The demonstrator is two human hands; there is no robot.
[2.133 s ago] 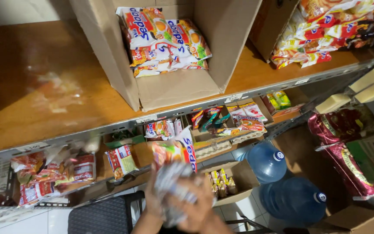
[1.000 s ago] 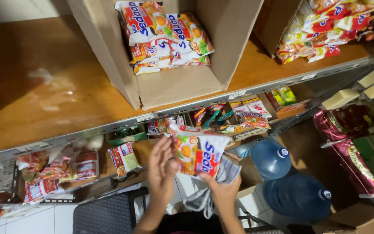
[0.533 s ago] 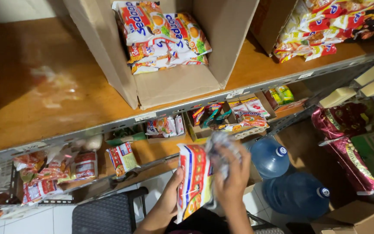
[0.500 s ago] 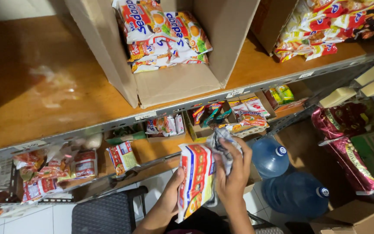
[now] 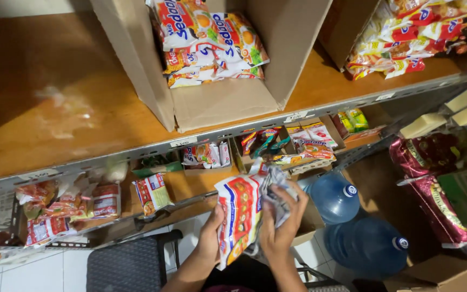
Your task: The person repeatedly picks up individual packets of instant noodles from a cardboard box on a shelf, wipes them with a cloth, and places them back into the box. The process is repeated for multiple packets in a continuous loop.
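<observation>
While my left hand (image 5: 212,238) grips the lower edge of a flat white, red and yellow noodle packet (image 5: 239,216), my right hand (image 5: 282,224) is closed around a crumpled silvery plastic wrapper (image 5: 274,189) touching the packet's right side. I hold both below a wooden shelf (image 5: 55,124). On that shelf stands an open brown cardboard box (image 5: 228,100) with more noodle packets inside. Two blue water jugs (image 5: 333,197) sit low at my right, near a dark stool (image 5: 125,265).

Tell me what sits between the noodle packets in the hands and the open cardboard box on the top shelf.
In the head view, a lower shelf holding small snack packets.
</observation>
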